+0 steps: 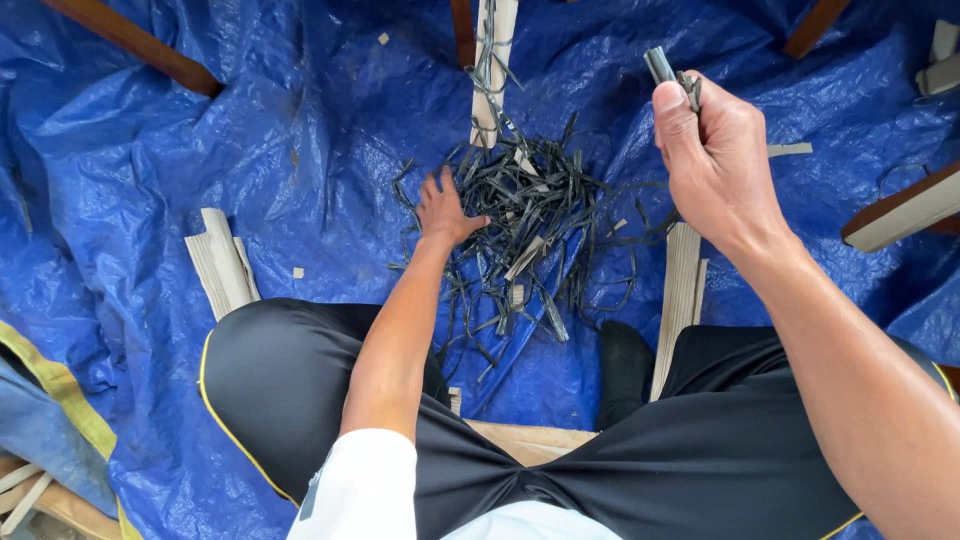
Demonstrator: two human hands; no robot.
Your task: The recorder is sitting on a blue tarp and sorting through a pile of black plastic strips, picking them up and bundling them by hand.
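Note:
A tangled heap of dark thin strips [530, 215] lies on a blue tarpaulin [300, 130] in front of my knees. My left hand [445, 208] reaches down into the left side of the heap, fingers spread on the strips. My right hand [712, 160] is raised above the heap's right side, shut on a small bundle of dark strips [668, 72] whose ends stick up out of the fist. I sit with legs apart in black shorts.
Pale flat slats lie around: a stack at the left [222, 268], one upright beyond the heap [492, 70], others by my right knee [680, 300]. Brown wooden legs [135, 42] stand at the top corners. A board [905, 212] juts in at the right.

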